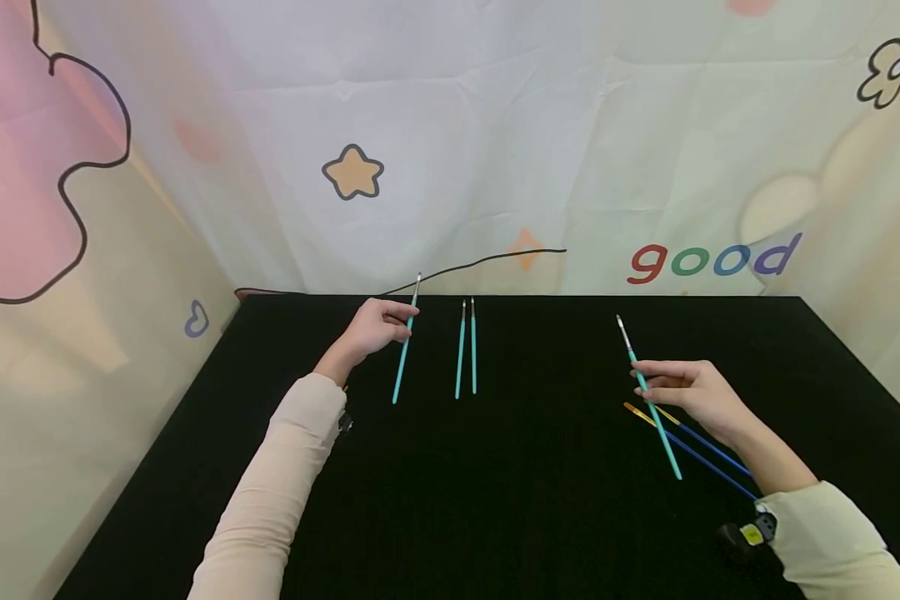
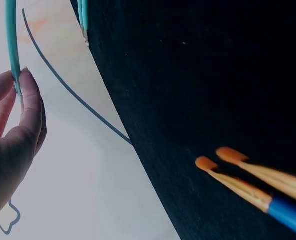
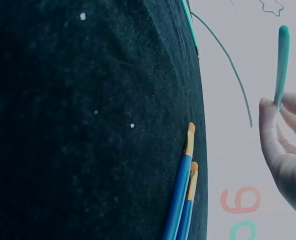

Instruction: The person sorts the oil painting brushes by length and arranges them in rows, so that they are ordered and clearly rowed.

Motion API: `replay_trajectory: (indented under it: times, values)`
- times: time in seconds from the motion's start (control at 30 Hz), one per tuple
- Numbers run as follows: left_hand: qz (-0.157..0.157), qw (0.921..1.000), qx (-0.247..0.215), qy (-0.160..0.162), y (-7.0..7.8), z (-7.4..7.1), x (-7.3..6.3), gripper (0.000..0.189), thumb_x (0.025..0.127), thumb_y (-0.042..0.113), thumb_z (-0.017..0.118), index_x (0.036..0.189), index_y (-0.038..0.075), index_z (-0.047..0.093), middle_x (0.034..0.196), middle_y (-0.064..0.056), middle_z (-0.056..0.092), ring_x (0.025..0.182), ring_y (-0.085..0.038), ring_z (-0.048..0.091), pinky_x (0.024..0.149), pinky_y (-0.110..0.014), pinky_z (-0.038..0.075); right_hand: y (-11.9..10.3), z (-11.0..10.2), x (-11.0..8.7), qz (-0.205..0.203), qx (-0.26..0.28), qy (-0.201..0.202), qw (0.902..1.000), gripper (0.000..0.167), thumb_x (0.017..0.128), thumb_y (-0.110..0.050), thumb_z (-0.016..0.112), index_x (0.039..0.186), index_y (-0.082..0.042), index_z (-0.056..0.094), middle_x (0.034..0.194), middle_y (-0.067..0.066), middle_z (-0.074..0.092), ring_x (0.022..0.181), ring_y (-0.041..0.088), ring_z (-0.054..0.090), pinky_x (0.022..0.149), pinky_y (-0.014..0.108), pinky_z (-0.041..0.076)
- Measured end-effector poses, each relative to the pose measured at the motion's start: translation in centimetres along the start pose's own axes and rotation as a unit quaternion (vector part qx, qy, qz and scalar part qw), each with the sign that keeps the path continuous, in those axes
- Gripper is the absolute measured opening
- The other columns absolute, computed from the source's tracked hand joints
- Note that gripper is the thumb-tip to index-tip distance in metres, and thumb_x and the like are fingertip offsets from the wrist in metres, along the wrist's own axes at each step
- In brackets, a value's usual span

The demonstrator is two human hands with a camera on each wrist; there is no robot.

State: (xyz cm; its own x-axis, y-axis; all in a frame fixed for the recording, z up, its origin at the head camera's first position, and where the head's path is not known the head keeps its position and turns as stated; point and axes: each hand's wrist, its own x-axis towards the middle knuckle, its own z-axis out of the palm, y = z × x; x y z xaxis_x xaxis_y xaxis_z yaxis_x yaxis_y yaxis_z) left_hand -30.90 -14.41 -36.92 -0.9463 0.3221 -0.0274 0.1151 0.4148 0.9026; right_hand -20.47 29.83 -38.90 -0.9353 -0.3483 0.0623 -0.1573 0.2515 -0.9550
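My left hand (image 1: 373, 327) pinches a teal paintbrush (image 1: 401, 371) between thumb and fingers, its bristle tip pointing up and away. On the right, my right hand (image 1: 703, 398) pinches another teal paintbrush (image 1: 666, 442), tilted with its tip to the far left. Two more teal paintbrushes (image 1: 461, 358) lie side by side on the black table, right of the left hand. Below the right hand rest two blue paintbrushes (image 1: 708, 461) with orange bristles, partly covered by the held brush and the forearm. Two orange-bristled paintbrushes (image 2: 288, 216) also show in the left wrist view, mostly hidden under the left arm in the head view.
The black tabletop (image 1: 495, 500) ends at a straight far edge. Behind it hangs a pale printed cloth (image 1: 450, 150) with a star, a flower and the word "good". A small dark device (image 1: 753, 531) sits at the right cuff.
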Motion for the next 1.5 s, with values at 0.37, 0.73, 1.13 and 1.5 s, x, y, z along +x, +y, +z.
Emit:
replay_trajectory:
  times: [0.37,0.73,1.13,1.5]
  values:
    - [-0.002,0.9999,0.006,0.008,-0.4,1.0,1.1,0.039,0.084,-0.008,0.054,0.122,-0.006,0.053,0.116,-0.026,0.051,0.09,-0.029,0.06,0.083,-0.037,0.048,-0.4,0.4,0.1,-0.005,0.012,-0.005,0.9999,0.03,0.09,-0.001,0.053,0.119,0.003,0.057,0.097,-0.007,0.066,0.087,0.011,0.064,0.076,0.019,0.049]
    - [-0.01,0.9996,-0.023,0.014,-0.5,1.6,1.9,0.038,0.084,-0.01,0.054,0.122,-0.008,0.052,0.116,-0.026,0.05,0.09,-0.029,0.059,0.083,-0.038,0.048,-0.3,0.7,0.2,0.012,0.01,-0.009,0.9998,0.028,0.089,-0.003,0.055,0.115,-0.011,0.061,0.096,-0.006,0.066,0.089,0.014,0.064,0.077,0.021,0.049]
    - [-0.014,0.9991,-0.035,0.019,-0.5,2.0,2.9,0.039,0.085,-0.01,0.053,0.123,-0.007,0.051,0.119,-0.026,0.047,0.096,-0.032,0.057,0.083,-0.035,0.049,-0.6,1.0,0.7,0.031,-0.003,-0.003,0.9995,0.037,0.088,-0.004,0.057,0.122,0.009,0.051,0.098,0.001,0.067,0.089,0.015,0.064,0.076,0.021,0.049]
    - [-0.027,0.9986,-0.04,0.019,-0.9,2.8,3.7,0.04,0.084,-0.01,0.053,0.124,-0.006,0.052,0.116,-0.021,0.049,0.095,-0.03,0.058,0.084,-0.034,0.048,-0.6,1.0,0.9,0.016,0.012,-0.006,0.9998,0.028,0.088,-0.002,0.057,0.115,-0.009,0.062,0.096,-0.005,0.066,0.088,0.013,0.064,0.076,0.022,0.05]
